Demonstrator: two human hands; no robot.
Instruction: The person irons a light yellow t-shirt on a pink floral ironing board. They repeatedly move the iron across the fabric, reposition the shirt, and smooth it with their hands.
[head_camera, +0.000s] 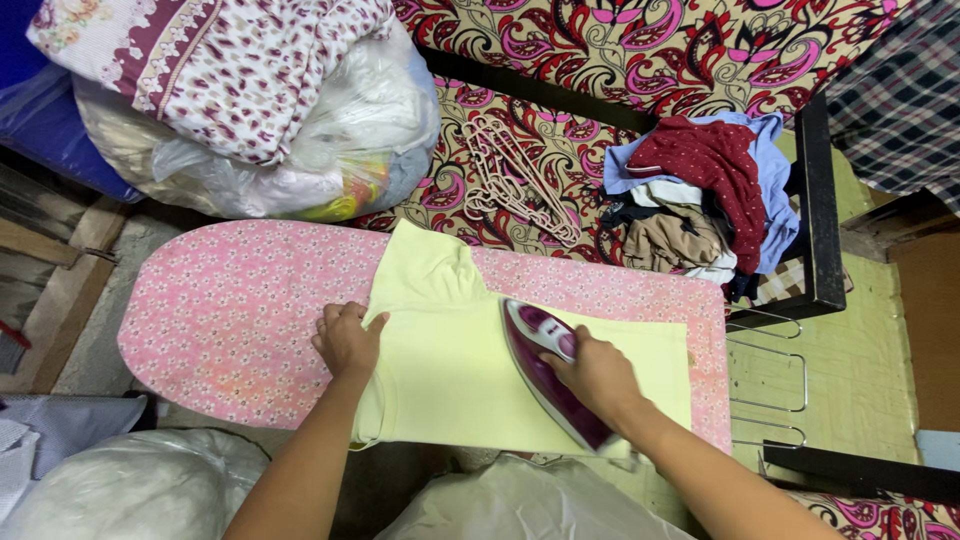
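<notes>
A pale yellow garment lies flat and smooth across the pink floral ironing board, one sleeve reaching over the far edge. The right hand has its grip clenched around the handle of a purple-and-white steam iron resting soleplate-down on the garment, while the left hand presses the cloth's left edge, fingers curled loosely, grasping nothing. Beyond the board, plastic hangers and a heap of clothes lie on a paisley-patterned sofa.
</notes>
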